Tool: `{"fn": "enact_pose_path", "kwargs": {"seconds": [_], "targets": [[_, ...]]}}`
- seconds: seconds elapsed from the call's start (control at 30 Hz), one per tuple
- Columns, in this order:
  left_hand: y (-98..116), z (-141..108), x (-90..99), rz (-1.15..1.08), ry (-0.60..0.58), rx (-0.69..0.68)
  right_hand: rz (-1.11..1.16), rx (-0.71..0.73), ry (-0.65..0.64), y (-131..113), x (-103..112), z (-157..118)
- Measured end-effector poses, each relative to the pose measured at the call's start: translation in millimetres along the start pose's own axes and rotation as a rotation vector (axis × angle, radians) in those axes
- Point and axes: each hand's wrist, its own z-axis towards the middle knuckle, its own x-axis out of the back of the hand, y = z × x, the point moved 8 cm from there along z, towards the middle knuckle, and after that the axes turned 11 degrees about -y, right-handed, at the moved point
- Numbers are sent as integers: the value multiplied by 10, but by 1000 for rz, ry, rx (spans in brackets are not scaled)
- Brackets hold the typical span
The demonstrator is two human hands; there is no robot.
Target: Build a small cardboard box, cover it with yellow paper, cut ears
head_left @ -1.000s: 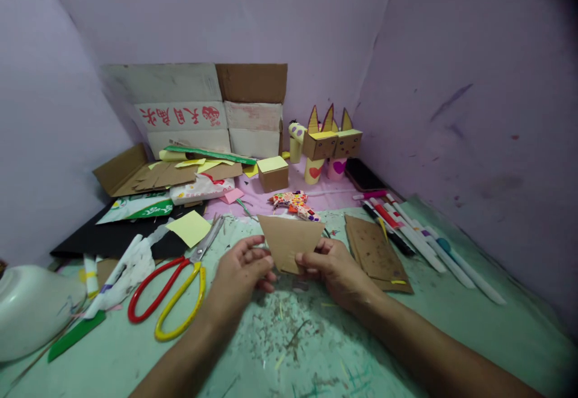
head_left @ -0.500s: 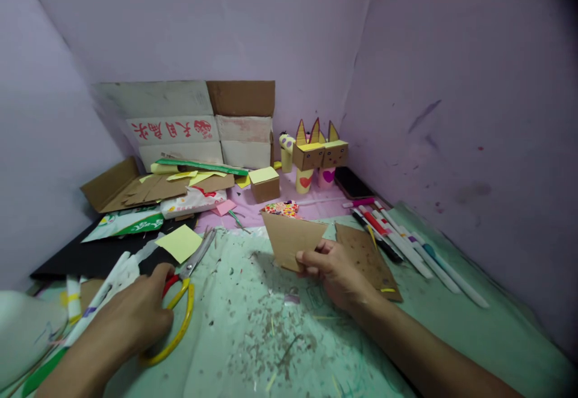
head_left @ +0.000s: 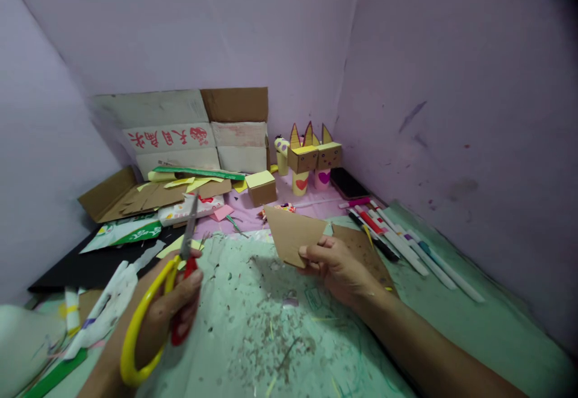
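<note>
My left hand is closed around a pair of scissors with one yellow and one red handle loop, raised off the table. Their blades point up and away from me, close together. Between the thumb and fingers of my right hand is a flat piece of brown cardboard with slanted edges, tilted above the table. Beneath and behind that hand lies a larger brown cardboard sheet, partly hidden. A yellow sticky note rests behind my left hand, partly covered by it and the scissors.
Two box-headed cardboard figures and a small yellow-topped box stand at the back. Several markers and a phone lie to the right. On the left are cardboard scraps and a green-white packet. Small scraps litter the green cover.
My left hand has picked the scissors up from the table and turned them so the blades point upward. My right hand still holds the cardboard piece, nearly unmoved. The view has shifted slightly.
</note>
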Motion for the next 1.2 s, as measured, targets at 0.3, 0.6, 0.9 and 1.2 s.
{"fn": "enact_pose_path", "kwargs": {"seconds": [0.3, 0.6, 0.9, 1.2], "targets": [[-358, 164, -811, -437, -72, 60, -70, -219, -256, 451, -366, -112], [-362, 220, -748, -458, -96, 47, -127, -312, -303, 574, -355, -119], [-364, 211, -754, -441, -138, 40, -140, -365, -292, 560, -349, -141], [-320, 209, -777, -454, -144, 44, -179, -317, -227, 522, -317, -106]]}}
